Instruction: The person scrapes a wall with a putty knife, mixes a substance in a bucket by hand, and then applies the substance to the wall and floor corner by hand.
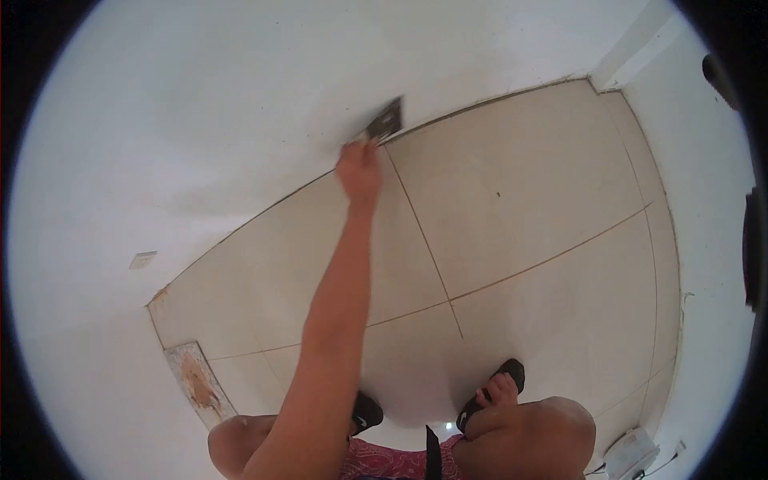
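Observation:
My left hand [360, 166] reaches far forward at the foot of the white wall [240, 104], fingers closed round the near end of a scraper. The scraper's dark, flat blade [386, 118] points up and to the right, close against the wall just above the floor joint, slightly smeared by motion. Beneath the outstretched arm lie large beige floor tiles [512, 192] with brown joints. My right hand is out of view.
A stained board [198, 382] lies by the left wall. A pale socket plate [143, 260] sits low on the wall. At the lower right is a white box [630, 454] with a cord. My feet in black sandals [490, 392] stand on the tiles.

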### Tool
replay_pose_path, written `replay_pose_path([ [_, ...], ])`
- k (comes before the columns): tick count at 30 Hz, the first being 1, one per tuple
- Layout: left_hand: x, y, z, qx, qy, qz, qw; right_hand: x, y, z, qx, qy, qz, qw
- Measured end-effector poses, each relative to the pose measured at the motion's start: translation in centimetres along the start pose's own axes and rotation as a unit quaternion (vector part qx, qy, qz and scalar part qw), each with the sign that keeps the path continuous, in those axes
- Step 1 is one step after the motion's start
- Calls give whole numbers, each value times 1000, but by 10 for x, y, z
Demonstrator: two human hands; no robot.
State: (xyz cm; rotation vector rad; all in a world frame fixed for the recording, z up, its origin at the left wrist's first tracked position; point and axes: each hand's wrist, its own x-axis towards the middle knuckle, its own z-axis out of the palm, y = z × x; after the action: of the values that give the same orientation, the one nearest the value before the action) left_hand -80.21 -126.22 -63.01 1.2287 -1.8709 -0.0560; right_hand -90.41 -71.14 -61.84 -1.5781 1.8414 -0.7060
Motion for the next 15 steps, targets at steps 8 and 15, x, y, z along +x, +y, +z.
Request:
replay_pose_path([
  [8, -42, -42, -53, -50, 43, -148, 987, 5, -4, 0, 15, 68, 23, 997],
  [15, -17, 15, 12, -5, -30, 7, 1000, -10, 22, 19, -27, 38, -71, 996],
])
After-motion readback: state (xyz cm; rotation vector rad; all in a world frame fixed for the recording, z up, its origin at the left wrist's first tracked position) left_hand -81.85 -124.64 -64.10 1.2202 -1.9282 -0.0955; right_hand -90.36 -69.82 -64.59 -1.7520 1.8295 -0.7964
